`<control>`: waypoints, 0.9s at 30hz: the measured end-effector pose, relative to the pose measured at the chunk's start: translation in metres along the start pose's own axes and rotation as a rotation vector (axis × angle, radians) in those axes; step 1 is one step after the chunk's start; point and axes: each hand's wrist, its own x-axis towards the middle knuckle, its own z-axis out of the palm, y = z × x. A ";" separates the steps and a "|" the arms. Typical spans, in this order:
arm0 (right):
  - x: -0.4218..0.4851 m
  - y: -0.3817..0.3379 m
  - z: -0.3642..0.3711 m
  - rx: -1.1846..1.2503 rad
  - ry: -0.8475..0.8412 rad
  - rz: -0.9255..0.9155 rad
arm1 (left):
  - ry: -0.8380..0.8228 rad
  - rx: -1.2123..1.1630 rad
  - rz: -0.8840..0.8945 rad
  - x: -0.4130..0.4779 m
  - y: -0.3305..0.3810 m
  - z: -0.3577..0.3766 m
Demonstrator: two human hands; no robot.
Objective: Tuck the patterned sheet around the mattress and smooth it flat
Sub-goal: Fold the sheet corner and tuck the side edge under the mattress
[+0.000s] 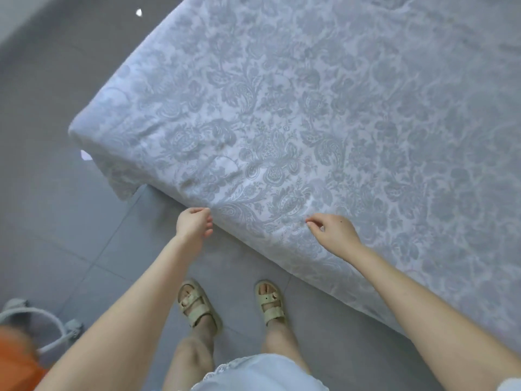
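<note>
A pale blue-grey floral patterned sheet (324, 114) covers the mattress, which fills the upper right of the head view. Its near edge runs diagonally from the left corner (84, 134) down to the right. A flap of sheet hangs loose below that corner. My left hand (194, 224) pinches the sheet's edge at the mattress side with curled fingers. My right hand (332, 232) lies on the sheet near the edge, thumb and forefinger pinching a bit of fabric. Shallow wrinkles show around the corner area.
Grey tiled floor (70, 221) lies left of and below the bed. My feet in beige sandals (197, 303) stand close to the mattress side. A grey round basket-like object (42, 325) and something orange (14, 362) sit at the lower left. Two small white scraps lie on the floor.
</note>
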 end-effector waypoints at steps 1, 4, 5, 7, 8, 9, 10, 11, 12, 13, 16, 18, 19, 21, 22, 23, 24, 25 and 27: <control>0.003 -0.015 -0.001 -0.001 -0.001 -0.021 | 0.026 -0.028 0.001 0.001 0.008 -0.010; 0.024 -0.063 -0.005 -0.007 0.007 -0.123 | 0.147 -0.101 0.013 0.014 0.032 -0.044; 0.033 -0.080 -0.006 -0.008 0.007 -0.166 | 0.197 -0.137 0.012 0.022 0.039 -0.056; 0.053 -0.115 -0.009 -0.020 -0.005 -0.252 | 0.276 -0.222 -0.009 0.038 0.054 -0.076; 0.063 -0.132 -0.011 -0.027 -0.010 -0.295 | 0.305 -0.260 -0.025 0.045 0.062 -0.085; 0.075 -0.149 -0.013 -0.032 -0.014 -0.336 | 0.326 -0.296 -0.042 0.052 0.071 -0.092; 0.087 -0.167 -0.015 -0.035 -0.014 -0.376 | 0.340 -0.330 -0.061 0.058 0.079 -0.099; 0.101 -0.184 -0.018 -0.039 -0.015 -0.414 | 0.345 -0.363 -0.081 0.065 0.088 -0.106; 0.115 -0.200 -0.019 -0.044 -0.019 -0.452 | 0.345 -0.396 -0.102 0.072 0.096 -0.113; 0.132 -0.217 -0.020 -0.051 -0.024 -0.489 | 0.344 -0.429 -0.123 0.081 0.104 -0.120; 0.181 -0.263 -0.022 -0.095 -0.039 -0.572 | 0.337 -0.494 -0.196 0.110 0.126 -0.141; 0.217 -0.292 -0.021 -0.106 -0.028 -0.635 | 0.351 -0.511 -0.234 0.138 0.140 -0.155; 0.234 -0.306 -0.020 -0.114 -0.022 -0.669 | 0.355 -0.521 -0.249 0.151 0.147 -0.161; 0.266 -0.333 -0.016 -0.157 -0.015 -0.757 | 0.358 -0.550 -0.266 0.180 0.156 -0.172; 0.282 -0.346 -0.012 -0.182 -0.018 -0.798 | 0.352 -0.564 -0.275 0.194 0.160 -0.177; 0.295 -0.359 -0.009 -0.204 -0.018 -0.836 | 0.339 -0.586 -0.288 0.208 0.163 -0.182; 0.309 -0.372 -0.004 -0.228 -0.006 -0.878 | 0.313 -0.621 -0.301 0.220 0.166 -0.186; 0.321 -0.386 0.001 -0.250 0.013 -0.921 | 0.276 -0.657 -0.309 0.230 0.172 -0.189; 0.345 -0.411 0.016 -0.284 0.013 -0.976 | 0.204 -0.698 -0.347 0.247 0.183 -0.194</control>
